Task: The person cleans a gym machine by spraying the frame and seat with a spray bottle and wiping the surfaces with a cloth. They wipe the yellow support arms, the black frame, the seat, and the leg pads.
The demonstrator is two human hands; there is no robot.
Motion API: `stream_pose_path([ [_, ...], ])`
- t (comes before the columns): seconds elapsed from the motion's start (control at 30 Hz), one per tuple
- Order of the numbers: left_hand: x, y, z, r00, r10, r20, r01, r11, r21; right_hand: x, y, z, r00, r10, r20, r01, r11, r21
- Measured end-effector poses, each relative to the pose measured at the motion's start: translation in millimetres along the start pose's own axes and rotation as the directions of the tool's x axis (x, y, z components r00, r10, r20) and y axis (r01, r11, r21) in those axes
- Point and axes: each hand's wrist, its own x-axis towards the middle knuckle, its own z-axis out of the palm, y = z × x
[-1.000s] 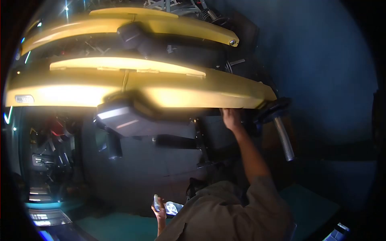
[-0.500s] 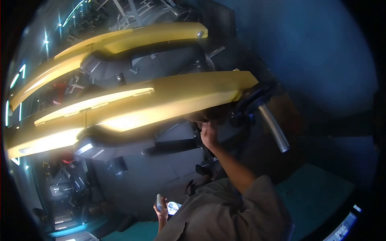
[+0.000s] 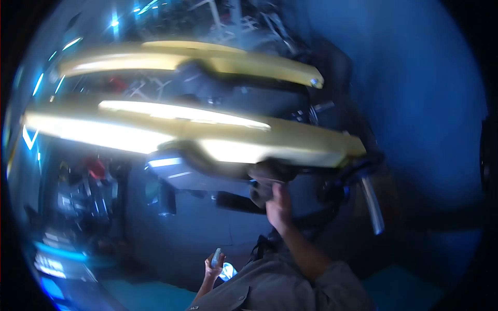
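My right hand [image 3: 280,207] is closed on a brownish-grey cloth [image 3: 261,193], just below the lower edge of the nearer yellow beam [image 3: 306,145]. Part of the cloth reaches up against the beam's underside; motion blurs the contact. Lower down, near my body, my left hand [image 3: 213,265] has its fingers wrapped round what looks like a bottle with a pale top [image 3: 216,257]. A bright, clear part of it [image 3: 227,271] shows beside the hand.
Behind the nearer beam runs a second yellow beam [image 3: 249,67]. A metal bar [image 3: 372,205] juts down at the nearer beam's right end. Dark machine parts [image 3: 238,202] lie below the beam, left of my right hand. A blue wall [image 3: 415,103] stands at the right.
The view has turned, shifting the beams right and tilting them. Relative to the nearer beam, my right hand has moved left, away from its bar end, and more cloth shows. My left hand keeps its hold.
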Motion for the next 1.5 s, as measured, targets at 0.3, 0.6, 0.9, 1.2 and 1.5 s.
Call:
stream_pose_path([
  [0.3,-14,-18,20,0.967,-0.07,-0.245,0.062,0.997,-0.04,-6,-123,33,0.795,0.17,0.583,0.144,0.88,-0.453],
  [0.6,-2,86,-39,0.903,0.113,-0.414,-0.166,0.982,-0.095,33,-135,295,0.168,-0.41,0.896,0.857,-0.39,-0.338],
  [0.9,86,307,-200,0.702,0.469,-0.536,-0.598,0.797,-0.085,84,-213,434,-0.097,-0.482,0.871,0.987,0.068,0.148],
  [1.2,158,377,-222,0.742,0.497,-0.45,-0.576,0.816,-0.051,99,-201,250,0.155,-0.274,0.949,0.958,0.276,-0.077],
  [1.5,178,373,-261,0.698,0.568,-0.435,-0.601,0.796,0.075,43,-206,276,0.439,-0.063,0.896,0.898,-0.01,-0.44],
])
